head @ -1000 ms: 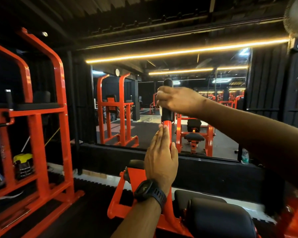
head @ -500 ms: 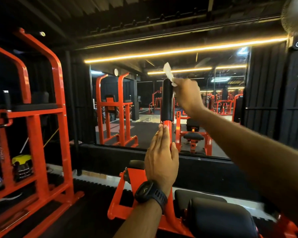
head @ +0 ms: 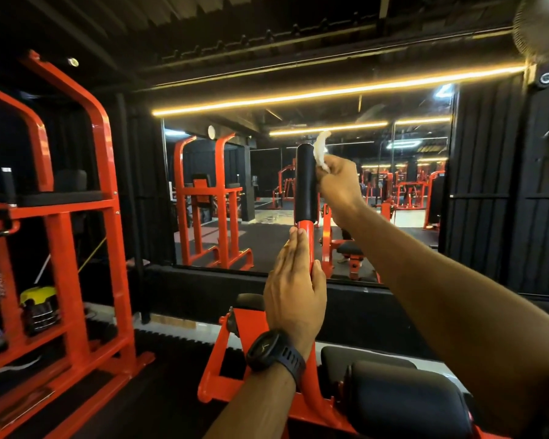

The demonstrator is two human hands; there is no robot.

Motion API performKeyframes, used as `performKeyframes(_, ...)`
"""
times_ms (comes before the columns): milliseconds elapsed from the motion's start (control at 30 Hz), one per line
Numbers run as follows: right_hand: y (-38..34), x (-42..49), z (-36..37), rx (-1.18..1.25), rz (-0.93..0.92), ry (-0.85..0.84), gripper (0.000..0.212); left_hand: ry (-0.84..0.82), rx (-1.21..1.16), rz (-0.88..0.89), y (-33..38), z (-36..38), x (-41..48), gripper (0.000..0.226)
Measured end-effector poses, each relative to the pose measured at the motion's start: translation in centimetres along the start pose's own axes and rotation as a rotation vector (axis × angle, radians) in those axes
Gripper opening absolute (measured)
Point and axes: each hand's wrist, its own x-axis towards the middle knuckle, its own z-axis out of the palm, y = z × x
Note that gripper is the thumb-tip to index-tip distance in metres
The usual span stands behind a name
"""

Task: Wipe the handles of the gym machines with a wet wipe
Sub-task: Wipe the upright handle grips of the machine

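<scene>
Wet wipe against the top of the upright handle

The right hand [head: 338,182] reaches forward at head height and pinches a bunched white wet wipe [head: 320,152] between its curled fingers and thumb. The wipe lies against the upper right side of a black foam handle [head: 305,185], and its loose end sticks up just past the handle's rounded top. The handle stands upright on an orange post [head: 308,245] that rises from the orange machine base [head: 235,343] in front of the person.

The left hand [head: 293,280] is lower down, flat against the left side of the post. Its fingers are straight and held together, with the tips just under the bottom of the foam, and its thumb lies on the post's right side. It grips nothing else. A black wristwatch [head: 274,351] sits on the left wrist.

A black padded roller [head: 406,403] lies at the lower right, beside the base. To the left stands a tall orange frame [head: 105,185] with a black pad across it, and low inside it sits a yellow and black object [head: 38,294] too dim to identify. Behind the handle a wall mirror [head: 267,242] reflects more orange machines, and a yellow light strip [head: 330,91] runs above the mirror
</scene>
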Motion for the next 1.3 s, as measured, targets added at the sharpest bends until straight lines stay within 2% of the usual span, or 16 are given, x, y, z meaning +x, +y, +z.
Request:
performKeyframes(67, -0.1, -0.5, 0.4, -0.006, -0.028, 0.021, 0.023, 0.014, 0.008, -0.004, -0.1, 0.1, -0.1, 0.062)
performKeyframes(167, 1.5, -3.2, 0.4, -0.2, -0.171, 0.036, 0.022, 0.04, 0.017, 0.011, -0.1, 0.2, -0.1, 0.062)
performKeyframes(267, 1.9, -4.0, 0.3, -0.293, -0.288, 0.07, 0.036, 0.045, 0.013, 0.02, -0.2, 0.3, -0.1, 0.063)
performKeyframes(333, 1.2, -3.2, 0.6, -0.222, -0.243, 0.069, 0.04, 0.038, 0.014, 0.013, -0.2, 0.3, -0.1, 0.063)
performKeyframes(433, 1.7, -3.9, 0.3, -0.046, -0.107, 0.004, 0.024, 0.033, 0.015, -0.002, -0.1, 0.3, -0.2, 0.063)
performKeyframes(467, 2.1, -4.6, 0.2, -0.064, -0.111, 0.002, 0.023, 0.03, 0.014, -0.005, -0.1, 0.3, -0.2, 0.064)
performKeyframes(533, 2.8, -5.8, 0.0, -0.243, -0.237, 0.018, 0.028, 0.026, 0.011, 0.003, -0.2, 0.3, -0.1, 0.065)
performKeyframes(600, 3.4, -6.0, 0.1, -0.522, -0.366, -0.018, 0.049, 0.021, 0.014, 0.008, -0.2, 0.2, -0.1, 0.066)
performKeyframes(633, 3.8, -6.1, 0.0, -0.645, -0.426, -0.068, 0.059, 0.02, 0.017, 0.005, -0.2, 0.2, -0.1, 0.066)
performKeyframes(700, 4.5, -6.1, -0.9, -0.889, -0.676, -0.173, 0.072, 0.031, 0.021, 0.004, -0.2, 0.1, -0.2, 0.064)
performKeyframes(767, 4.6, -5.6, -2.5, -1.072, -0.905, -0.289, 0.076, 0.05, 0.012, 0.013, -0.1, 0.1, -0.2, 0.063)
performKeyframes(833, 3.9, -4.3, -3.9, -1.175, -1.01, -0.343, 0.081, 0.052, -0.001, 0.023, -0.1, 0.2, -0.2, 0.062)
performKeyframes(933, 2.3, -2.9, -3.9, -1.277, -1.089, -0.307, 0.085, 0.052, 0.002, 0.02, -0.2, 0.2, -0.2, 0.062)
performKeyframes(1067, 1.0, -2.3, -4.0, -1.389, -1.303, -0.43, 0.065, 0.045, 0.0, 0.022, 0.0, 0.1, -0.3, 0.062)
performKeyframes(1200, -1.3, -0.3, -4.1, -1.443, -1.148, -0.432, 0.073, 0.013, -0.009, 0.012, 0.0, -0.2, -0.3, 0.062)
performKeyframes(1300, -1.3, -0.3, -3.3, -1.508, -1.201, -0.529, 0.068, -0.004, 0.002, 0.008, 0.1, -0.3, -0.3, 0.062)
